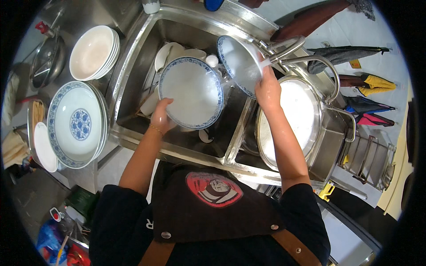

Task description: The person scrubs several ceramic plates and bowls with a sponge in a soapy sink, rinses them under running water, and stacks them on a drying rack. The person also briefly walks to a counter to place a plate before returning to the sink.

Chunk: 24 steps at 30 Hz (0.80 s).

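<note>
My left hand (162, 116) grips the lower left rim of a blue-patterned plate (191, 93), thumb on its face, over the left basin of a steel sink (216, 151). At the right, my right hand (268, 88) holds a second blue-rimmed plate (238, 63) tilted beneath the faucet (283, 55), and water runs over it. White bowls (166, 55), a small white cup (212, 61) and other dishes lie in the basin behind and under the left plate. Part of the right hand's fingers is hidden by the plate and faucet.
A wide round pan (289, 116) with whitish, foamy contents fills the right basin. Stacked white bowls (91, 53) and large patterned dishes (75, 124) stand on the left counter beside an oval white dish (45, 146). Cloths and gloves (379, 84) hang at the right; a wire rack (366, 159) is below them.
</note>
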{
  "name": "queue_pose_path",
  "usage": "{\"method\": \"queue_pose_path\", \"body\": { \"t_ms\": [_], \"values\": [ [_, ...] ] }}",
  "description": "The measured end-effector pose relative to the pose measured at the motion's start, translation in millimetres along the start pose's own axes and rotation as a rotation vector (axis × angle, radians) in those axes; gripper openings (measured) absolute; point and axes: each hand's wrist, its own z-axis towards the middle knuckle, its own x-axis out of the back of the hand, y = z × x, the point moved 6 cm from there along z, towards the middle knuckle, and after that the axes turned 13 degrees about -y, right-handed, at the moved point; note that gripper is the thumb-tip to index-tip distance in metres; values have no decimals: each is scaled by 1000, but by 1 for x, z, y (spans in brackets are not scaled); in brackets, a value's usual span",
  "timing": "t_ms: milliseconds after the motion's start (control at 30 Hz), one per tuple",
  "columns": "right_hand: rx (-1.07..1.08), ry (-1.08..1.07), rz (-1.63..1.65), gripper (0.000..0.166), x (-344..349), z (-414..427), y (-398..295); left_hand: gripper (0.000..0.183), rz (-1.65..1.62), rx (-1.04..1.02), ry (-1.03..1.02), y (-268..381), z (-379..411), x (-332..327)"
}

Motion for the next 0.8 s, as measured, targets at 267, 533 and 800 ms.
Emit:
{"method": "queue_pose_path", "body": {
  "t_ms": [267,533,800],
  "values": [
    [-136,-76,510,35,-49,-6,32,46,-200,102,-88,-8,36,1],
    [-405,-110,1239,37,-92,-57,73,47,79,130,-225,-18,67,-11],
    [-326,-103,968,35,-122,-48,45,46,21,86,-89,-11,49,21]
  ]
}}
